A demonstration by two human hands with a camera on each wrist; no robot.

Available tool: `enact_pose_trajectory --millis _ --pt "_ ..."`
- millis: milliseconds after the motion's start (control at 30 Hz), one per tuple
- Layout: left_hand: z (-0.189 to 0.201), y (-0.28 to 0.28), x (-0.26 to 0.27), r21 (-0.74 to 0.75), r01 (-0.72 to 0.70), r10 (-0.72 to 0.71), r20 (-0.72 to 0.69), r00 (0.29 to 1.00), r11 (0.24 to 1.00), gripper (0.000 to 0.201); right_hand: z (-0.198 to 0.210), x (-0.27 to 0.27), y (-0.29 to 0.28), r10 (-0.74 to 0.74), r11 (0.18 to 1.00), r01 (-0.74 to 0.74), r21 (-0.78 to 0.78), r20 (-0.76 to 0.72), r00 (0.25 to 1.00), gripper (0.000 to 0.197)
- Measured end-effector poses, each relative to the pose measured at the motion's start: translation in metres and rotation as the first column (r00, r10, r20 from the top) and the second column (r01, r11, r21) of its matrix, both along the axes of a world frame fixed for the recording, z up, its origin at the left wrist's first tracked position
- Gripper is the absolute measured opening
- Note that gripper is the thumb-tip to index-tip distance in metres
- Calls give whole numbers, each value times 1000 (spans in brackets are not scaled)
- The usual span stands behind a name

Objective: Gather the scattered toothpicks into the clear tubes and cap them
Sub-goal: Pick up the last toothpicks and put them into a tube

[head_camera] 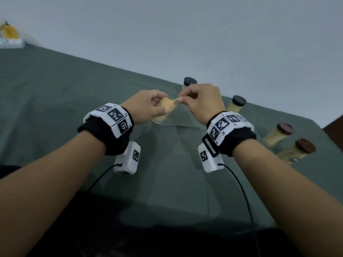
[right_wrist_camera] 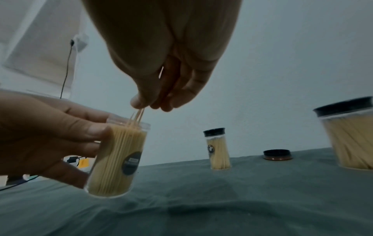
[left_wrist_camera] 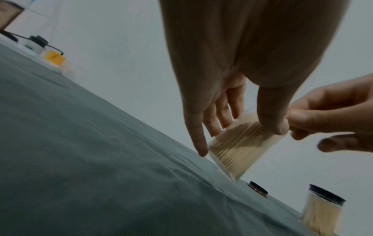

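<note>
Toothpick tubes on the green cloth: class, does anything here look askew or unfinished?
Yes. The open tube in the left hand is tilted, with toothpicks sticking out, pinched by the right hand. A loose cap lies on the cloth.

Setting: plain indoor room, kind not certain; probably a home or a simple recording space. Evidence: work surface draped in a creased grey-green cloth (head_camera: 55,93), pushed against a bare pale wall (head_camera: 185,34). At the cloth's far left corner, a white power strip (head_camera: 11,44) with a yellow item beside it, and dark cables (left_wrist_camera: 46,46). No fixtures of a kitchen, lab or workshop are visible.
</note>
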State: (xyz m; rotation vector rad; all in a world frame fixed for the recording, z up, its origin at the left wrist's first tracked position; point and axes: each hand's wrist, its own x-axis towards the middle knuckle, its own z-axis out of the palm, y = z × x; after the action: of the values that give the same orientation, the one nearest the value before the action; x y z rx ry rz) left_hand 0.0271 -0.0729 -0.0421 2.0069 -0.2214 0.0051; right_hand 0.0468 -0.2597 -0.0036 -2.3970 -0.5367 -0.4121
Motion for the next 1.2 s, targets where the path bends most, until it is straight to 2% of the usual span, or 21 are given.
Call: enact_pose_trajectory --millis 67,200,267,367,467,567,733,867,933,1000,1133,1200 --pt "-1 -5 1 -45 7 -8 -6 1000 999 50 -2 -1 -9 38 996 -37 -78 14 999 12" --pt "0 -19 1 -76 27 -27 -6 1000 997 49 -11 1 -25 133 976 -135 -170 -23 991 43" --pt "1 -27 2 -77 37 -37 0 999 996 48 -11 0 -32 124 969 -130 -210 -43 991 47" --pt "2 -40 6 -88 51 -51 -2 999 995 45 -8 -4 -41 63 980 -66 -189 -23 998 56" --pt "2 -51 13 -128 59 -60 -3 998 990 36 -11 -5 -49 68 951 -99 -292 -117 991 64" --pt "3 -60 22 -152 40 -41 -6 999 988 35 -16 0 -58 29 963 -57 -263 -112 993 64" --pt "2 -72 41 -112 26 -29 -21 999 993 46 -20 18 -67 9 979 -28 -200 -96 995 62" --pt "2 -79 62 -35 -13 12 -14 1000 999 46 -21 52 -72 -157 986 154 -67 -52 986 44" --pt "1 -79 74 -15 -33 33 -27 999 999 47 -24 80 -74 -244 964 227 -142 -123 962 37" --pt "0 -78 84 12 -38 39 -33 999 999 48 -31 107 -75 -306 928 242 -283 -209 929 39" --pt "-2 -73 99 26 -53 54 -47 997 998 42 -44 147 -71 -361 842 212 -497 -224 905 48" --pt "-3 -70 106 31 -55 57 -56 997 998 42 -47 161 -71 -386 779 187 -598 -222 895 47"
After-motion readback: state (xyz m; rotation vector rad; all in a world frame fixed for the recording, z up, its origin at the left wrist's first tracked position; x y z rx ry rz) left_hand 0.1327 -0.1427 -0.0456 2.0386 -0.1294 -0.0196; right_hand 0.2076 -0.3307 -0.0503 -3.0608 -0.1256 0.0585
